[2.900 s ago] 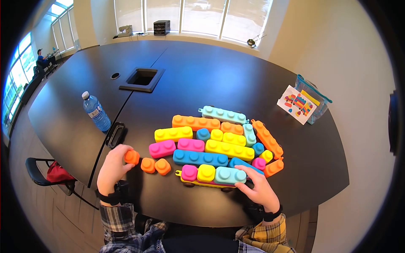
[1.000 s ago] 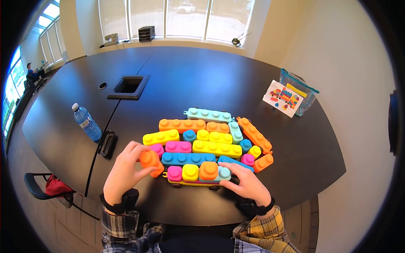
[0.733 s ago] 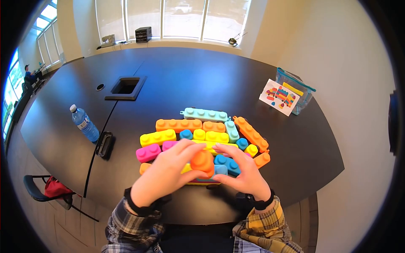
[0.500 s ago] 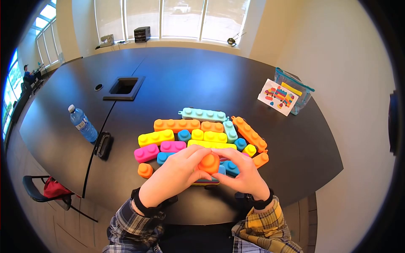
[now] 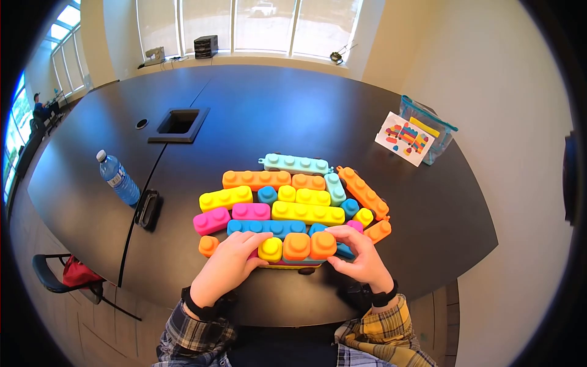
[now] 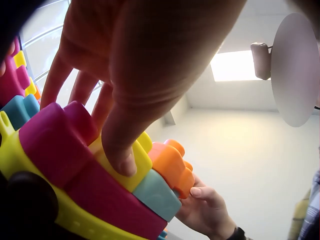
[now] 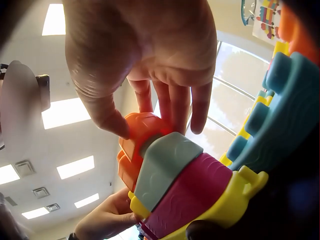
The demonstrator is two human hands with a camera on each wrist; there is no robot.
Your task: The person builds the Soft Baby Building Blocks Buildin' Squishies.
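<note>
On a wheeled toy car base [image 7: 215, 215], yellow with a magenta layer above it, stands a row of chunky blocks. My left hand [image 5: 227, 266] grips the yellow block [image 5: 269, 249], thumb on its near side and fingers behind. Beside that thumb, in the left wrist view, is a magenta block [image 6: 52, 142]. Two orange blocks sit side by side on the light blue block [image 7: 165, 167]. The right-hand orange block [image 5: 323, 244] is pinched by my right hand [image 5: 365, 263]; its neighbour, the other orange block [image 5: 296, 246], is untouched.
Rows of loose blocks lie just beyond, including a long yellow block [image 5: 309, 213] and a blue one [image 5: 266, 229]. A lone orange block [image 5: 208, 246] is left of my left hand. A water bottle [image 5: 118, 178], a black case [image 5: 148, 210], a picture card [image 5: 403, 138] and a clear pouch [image 5: 427, 125] stand farther out.
My left hand has carried an orange block from the left onto the light blue block, then moved left to the yellow block. My right hand has gone from the light blue block to an orange one.
</note>
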